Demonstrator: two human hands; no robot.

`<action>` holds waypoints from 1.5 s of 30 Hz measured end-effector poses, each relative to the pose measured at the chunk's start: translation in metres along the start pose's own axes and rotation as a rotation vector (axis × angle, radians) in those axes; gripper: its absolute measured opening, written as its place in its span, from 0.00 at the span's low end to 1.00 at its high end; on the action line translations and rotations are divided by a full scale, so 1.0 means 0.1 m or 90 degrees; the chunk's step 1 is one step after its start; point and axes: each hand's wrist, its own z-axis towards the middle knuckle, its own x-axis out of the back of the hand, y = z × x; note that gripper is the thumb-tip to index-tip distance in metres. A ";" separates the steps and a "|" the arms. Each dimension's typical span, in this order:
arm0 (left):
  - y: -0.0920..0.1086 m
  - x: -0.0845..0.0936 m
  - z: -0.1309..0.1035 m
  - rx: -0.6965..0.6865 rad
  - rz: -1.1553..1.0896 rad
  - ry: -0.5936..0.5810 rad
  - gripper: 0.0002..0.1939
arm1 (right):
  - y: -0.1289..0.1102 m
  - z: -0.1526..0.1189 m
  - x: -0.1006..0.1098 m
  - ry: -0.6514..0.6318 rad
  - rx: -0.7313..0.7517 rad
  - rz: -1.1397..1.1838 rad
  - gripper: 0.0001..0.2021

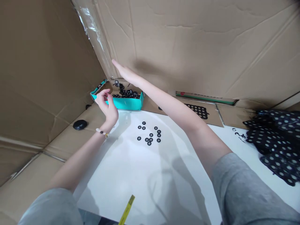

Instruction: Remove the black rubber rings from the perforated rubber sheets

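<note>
My left hand (106, 104) is at the front left corner of a teal-sided open cardboard box (127, 104), fingers loosely bent and apart from the thumb, with nothing visible in them. A bracelet of pale beads circles that wrist. Stretched across above the box, my right hand (126, 74) is held flat with its fingers straight out. Between it and the box, small dark pieces (120, 86) appear in the air. A heap of black scraps and small rings (130, 93) lies inside the box. Several black rings with grey centres (151, 139) are scattered on the white tabletop (131, 168).
Cardboard walls (187, 40) enclose the back and left. Perforated black sheets (278, 140) are piled at right, and a smaller one (198, 111) lies along the back. A black round object (80, 125) sits at left; a yellow strip (127, 207) is at the front.
</note>
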 end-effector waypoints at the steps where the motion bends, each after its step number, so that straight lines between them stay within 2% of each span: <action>1: 0.00 0.03 -0.05 0.015 -0.002 -0.007 0.17 | 0.01 -0.04 0.03 -0.008 -0.015 0.000 0.31; 3: -0.02 0.07 -0.16 0.058 -0.015 -0.084 0.17 | 0.05 -0.35 0.13 0.027 0.002 -0.003 0.29; 5: -0.06 0.09 -0.28 0.109 -0.040 -0.256 0.20 | 0.07 -0.92 0.22 0.011 0.020 -0.027 0.27; 7: -0.08 0.11 -0.43 0.129 -0.048 -0.467 0.23 | 0.07 -1.66 0.27 -0.076 -0.031 -0.109 0.28; 9: -0.03 0.13 -0.60 0.107 -0.014 -0.614 0.25 | 0.06 -2.40 0.24 -0.172 -0.108 -0.198 0.41; 11: 0.07 0.14 -0.76 0.070 0.025 -0.662 0.25 | 0.04 -2.99 0.13 -0.251 -0.180 -0.250 0.54; 12: 0.13 0.14 -0.82 0.060 0.026 -0.668 0.25 | 0.03 -3.20 0.06 -0.279 -0.192 -0.266 0.56; 14: 0.22 0.13 -0.90 0.074 -0.020 -0.696 0.25 | 0.03 -3.41 -0.11 -0.293 -0.166 -0.299 0.57; 17: 0.23 0.12 -0.83 0.146 -0.101 -0.700 0.26 | 0.09 -3.29 -0.32 -0.246 -0.147 -0.341 0.54; 20: 0.11 0.16 -0.61 0.153 -0.094 -0.593 0.24 | 0.18 -3.00 -0.39 -0.205 -0.142 -0.380 0.48; 24: -0.10 0.32 -0.42 0.134 -0.043 -0.436 0.20 | 0.25 -2.82 -0.37 -0.233 -0.001 -0.360 0.19; 27: -0.22 0.44 -0.42 0.131 -0.004 -0.400 0.18 | 0.26 -2.85 -0.35 -0.228 0.055 -0.322 0.10; 33: -0.27 0.49 -0.44 0.122 0.003 -0.394 0.17 | 0.27 -2.87 -0.37 -0.251 0.057 -0.403 0.08; 38: -0.21 0.49 -0.46 0.086 -0.003 -0.415 0.17 | 0.19 -2.96 -0.39 -0.293 -0.010 -0.497 0.19; 40: -0.19 0.50 -0.48 0.069 0.002 -0.428 0.18 | 0.13 -2.92 -0.36 -0.308 -0.017 -0.498 0.20; 42: -0.18 0.51 -0.49 0.043 0.003 -0.443 0.18 | 0.04 -2.72 -0.29 -0.288 -0.014 -0.477 0.19; 45: -0.17 0.51 -0.50 0.004 0.010 -0.473 0.18 | -0.16 -2.06 -0.10 -0.171 -0.024 -0.413 0.20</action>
